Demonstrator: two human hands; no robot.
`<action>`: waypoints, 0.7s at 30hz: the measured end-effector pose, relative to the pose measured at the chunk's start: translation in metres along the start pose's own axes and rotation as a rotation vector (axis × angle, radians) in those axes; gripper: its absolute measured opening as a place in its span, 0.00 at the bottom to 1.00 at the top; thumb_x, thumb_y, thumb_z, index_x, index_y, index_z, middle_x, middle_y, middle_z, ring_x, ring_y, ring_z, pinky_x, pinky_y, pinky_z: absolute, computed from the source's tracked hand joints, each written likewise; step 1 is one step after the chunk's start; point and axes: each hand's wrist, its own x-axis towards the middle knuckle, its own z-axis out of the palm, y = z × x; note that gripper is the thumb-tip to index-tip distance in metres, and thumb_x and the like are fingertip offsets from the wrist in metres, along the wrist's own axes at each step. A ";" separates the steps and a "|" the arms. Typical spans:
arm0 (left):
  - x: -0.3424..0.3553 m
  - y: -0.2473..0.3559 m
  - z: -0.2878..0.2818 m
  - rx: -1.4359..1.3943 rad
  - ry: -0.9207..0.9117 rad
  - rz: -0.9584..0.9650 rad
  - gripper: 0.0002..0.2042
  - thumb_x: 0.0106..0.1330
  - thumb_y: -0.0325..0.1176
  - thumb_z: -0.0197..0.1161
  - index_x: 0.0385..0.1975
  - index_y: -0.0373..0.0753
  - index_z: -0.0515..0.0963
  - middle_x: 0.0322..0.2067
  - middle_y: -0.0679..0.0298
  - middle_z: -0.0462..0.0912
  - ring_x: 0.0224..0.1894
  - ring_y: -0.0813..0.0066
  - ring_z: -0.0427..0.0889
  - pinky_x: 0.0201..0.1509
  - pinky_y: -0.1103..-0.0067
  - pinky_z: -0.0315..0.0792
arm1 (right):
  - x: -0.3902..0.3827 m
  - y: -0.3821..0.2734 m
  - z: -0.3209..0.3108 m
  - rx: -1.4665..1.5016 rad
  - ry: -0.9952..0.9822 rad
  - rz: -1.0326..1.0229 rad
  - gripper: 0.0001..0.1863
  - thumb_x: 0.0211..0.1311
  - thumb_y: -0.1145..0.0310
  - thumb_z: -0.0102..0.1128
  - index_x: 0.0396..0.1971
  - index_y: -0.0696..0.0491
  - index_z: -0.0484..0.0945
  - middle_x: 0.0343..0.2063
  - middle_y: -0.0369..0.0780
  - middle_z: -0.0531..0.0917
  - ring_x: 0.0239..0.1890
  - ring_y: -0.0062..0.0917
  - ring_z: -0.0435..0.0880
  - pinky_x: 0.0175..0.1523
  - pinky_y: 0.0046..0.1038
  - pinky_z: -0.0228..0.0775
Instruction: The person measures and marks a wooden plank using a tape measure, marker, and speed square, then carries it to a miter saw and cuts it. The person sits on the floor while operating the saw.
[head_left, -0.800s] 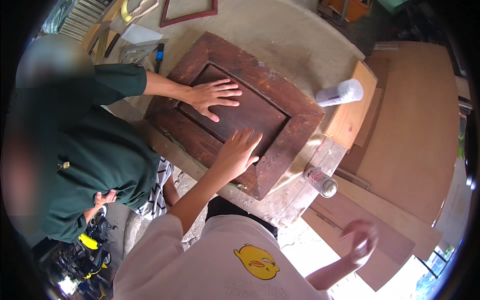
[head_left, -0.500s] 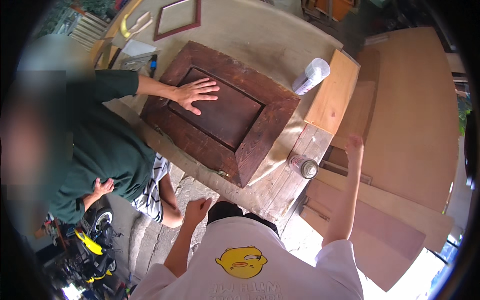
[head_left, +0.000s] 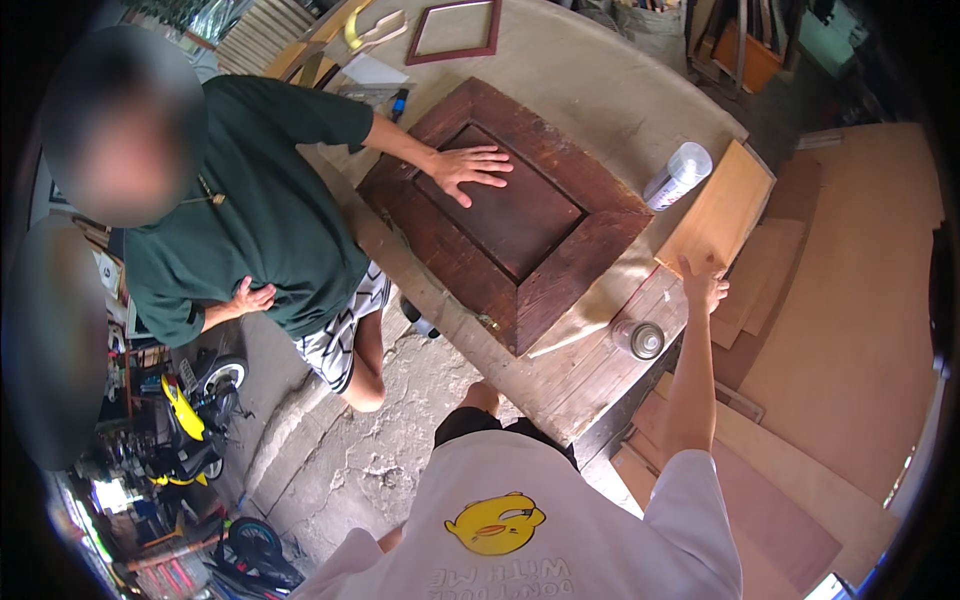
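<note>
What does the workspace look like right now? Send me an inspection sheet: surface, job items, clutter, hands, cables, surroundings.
Surface: table with a drab covering, bare planks at its near right corner.
Job items: pale wooden board at the right edge; dark framed panel lying flat, a co-worker's hand spread on it.
Clutter: spray can on the planks; clear-capped container beside the board; red frame and blue marker farther back.
Hands: right hand at the board's near end, grip unclear; left hand not visible.
Cables: nothing seen.
Surroundings: wood sheets at right; yellow-and-black motorbike at lower left.
</note>
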 end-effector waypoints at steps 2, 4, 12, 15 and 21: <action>0.006 0.004 0.004 -0.043 0.099 0.068 0.19 0.73 0.49 0.56 0.47 0.42 0.84 0.43 0.50 0.88 0.48 0.49 0.87 0.52 0.59 0.79 | -0.006 -0.014 0.004 0.035 -0.006 -0.044 0.76 0.42 0.18 0.64 0.78 0.60 0.44 0.64 0.59 0.63 0.67 0.53 0.66 0.68 0.49 0.68; 0.028 0.019 -0.023 -0.015 0.166 0.095 0.18 0.73 0.48 0.56 0.48 0.42 0.84 0.43 0.50 0.88 0.47 0.50 0.87 0.52 0.59 0.79 | -0.006 -0.005 0.004 0.000 -0.003 -0.023 0.76 0.43 0.18 0.64 0.78 0.61 0.42 0.64 0.59 0.63 0.67 0.51 0.67 0.67 0.47 0.69; 0.043 0.138 -0.179 -0.158 0.567 0.378 0.11 0.73 0.36 0.61 0.50 0.43 0.83 0.37 0.56 0.88 0.38 0.60 0.88 0.43 0.68 0.79 | 0.016 0.038 0.001 0.160 0.017 -0.280 0.58 0.55 0.34 0.71 0.73 0.61 0.58 0.57 0.56 0.75 0.58 0.46 0.78 0.62 0.44 0.74; 0.036 0.192 -0.192 -0.172 0.571 0.487 0.10 0.73 0.35 0.61 0.49 0.43 0.83 0.35 0.52 0.88 0.39 0.55 0.88 0.42 0.65 0.80 | 0.023 0.095 -0.010 0.521 0.294 -0.355 0.25 0.68 0.48 0.64 0.40 0.59 0.82 0.33 0.48 0.86 0.38 0.43 0.85 0.44 0.46 0.77; 0.044 0.233 -0.210 -0.269 0.526 0.441 0.09 0.74 0.31 0.61 0.50 0.43 0.82 0.13 0.62 0.72 0.15 0.77 0.72 0.22 0.73 0.65 | -0.113 0.152 -0.049 0.645 0.316 -0.026 0.19 0.77 0.62 0.55 0.25 0.58 0.75 0.20 0.39 0.78 0.24 0.25 0.77 0.31 0.29 0.70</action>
